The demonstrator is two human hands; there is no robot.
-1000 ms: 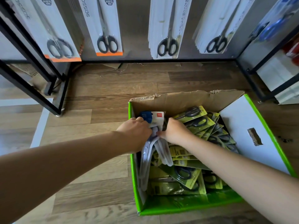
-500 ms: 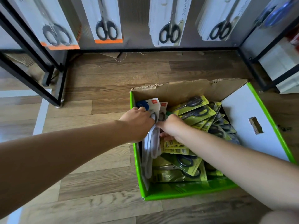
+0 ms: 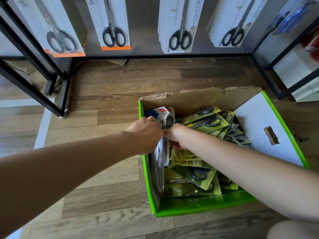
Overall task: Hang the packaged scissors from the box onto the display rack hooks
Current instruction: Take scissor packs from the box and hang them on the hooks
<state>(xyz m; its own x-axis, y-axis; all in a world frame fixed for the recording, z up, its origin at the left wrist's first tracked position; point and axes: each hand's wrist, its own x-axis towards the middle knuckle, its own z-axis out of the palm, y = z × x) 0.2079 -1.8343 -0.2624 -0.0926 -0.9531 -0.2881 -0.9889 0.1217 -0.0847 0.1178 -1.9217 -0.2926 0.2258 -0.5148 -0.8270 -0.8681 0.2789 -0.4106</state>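
Two hands down in the box [image 3: 146, 178], at 4 o'clock in the view; grips with the left hand [image 3: 146, 130] the upper part of the white packaged scissors [image 3: 161, 156], fingers curled over the bundle, thumb out of sight; closes the right hand [image 3: 176, 135] on the same bundle from its 3 o'clock side, fingers curled under, knuckles touching the left hand; holds the bundle on edge against the box's 9 o'clock wall, red-and-blue header cards [image 3: 155, 112] poking out at 12 o'clock past the left hand; fills the rest of the box with green packaged scissors [image 3: 205, 124], piled flat and overlapping from 1 to 5 o'clock of the hands; stands open, with a torn brown flap [image 3: 189, 99] at 12 o'clock and a white flap [image 3: 255, 126] at 3 o'clock; rests on wood flooring [image 3: 112, 87]; faces the display rack [image 3: 51, 94] across 10 to 2 o'clock, black-framed, hung with rows of black-handled scissors on white cards [image 3: 179, 26], well apart from both hands.
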